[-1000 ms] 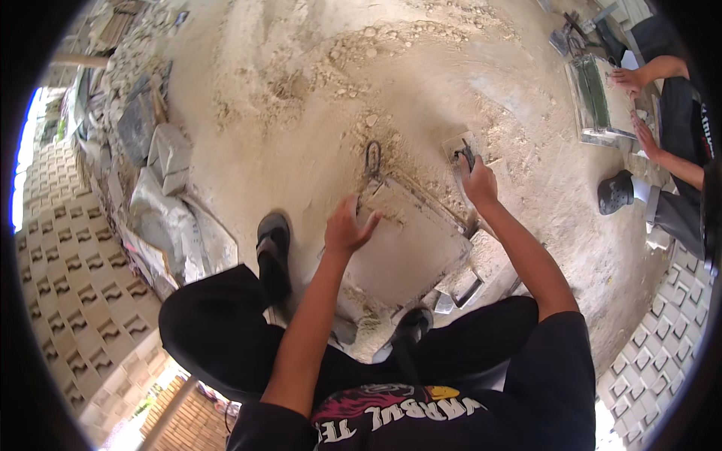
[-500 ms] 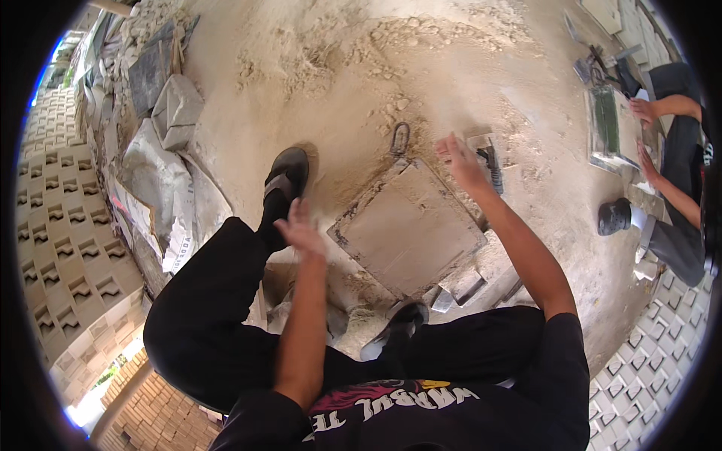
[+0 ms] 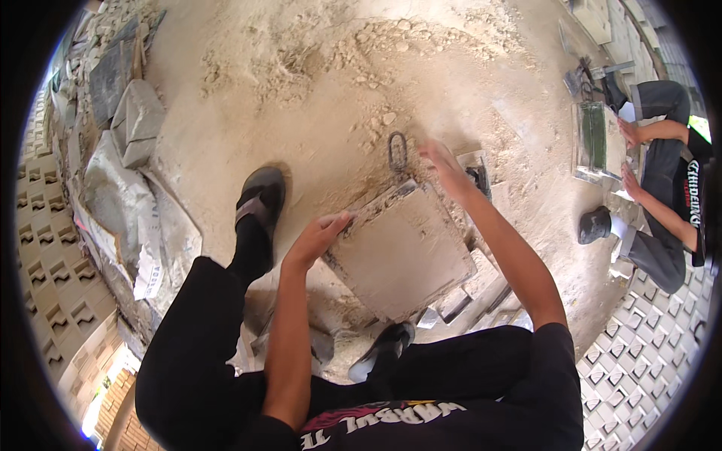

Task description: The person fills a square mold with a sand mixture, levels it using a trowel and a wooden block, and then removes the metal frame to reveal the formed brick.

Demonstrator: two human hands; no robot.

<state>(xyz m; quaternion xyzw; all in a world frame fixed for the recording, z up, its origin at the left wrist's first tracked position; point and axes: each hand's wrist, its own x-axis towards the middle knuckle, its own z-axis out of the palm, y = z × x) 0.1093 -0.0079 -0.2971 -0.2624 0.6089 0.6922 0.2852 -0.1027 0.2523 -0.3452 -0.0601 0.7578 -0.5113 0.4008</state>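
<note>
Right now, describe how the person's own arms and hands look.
Short, plain black sleeves cover the upper arms. The forearms are uncovered, with no watch, band or cable visible. The left hand and right hand wear no gloves.

We look down on a dusty, sand-coloured floor (image 3: 323, 98), uneven and strewn toward the top with crumbled lumps (image 3: 361, 45). On our left rises a wall of pale blocks (image 3: 56, 278) with wavy, dark openings, its lines bent by the lens. Between it and the floor we see crumpled, dust-covered sacks (image 3: 120, 195) and a grey slab (image 3: 113, 83). At lower right stand rows of whitish patterned blocks (image 3: 639, 353). Stacked tan bricks (image 3: 120, 410) fill the lower left, beside a glaring white gap (image 3: 95, 425); another bright patch (image 3: 701, 126) shows at our right edge.
</note>
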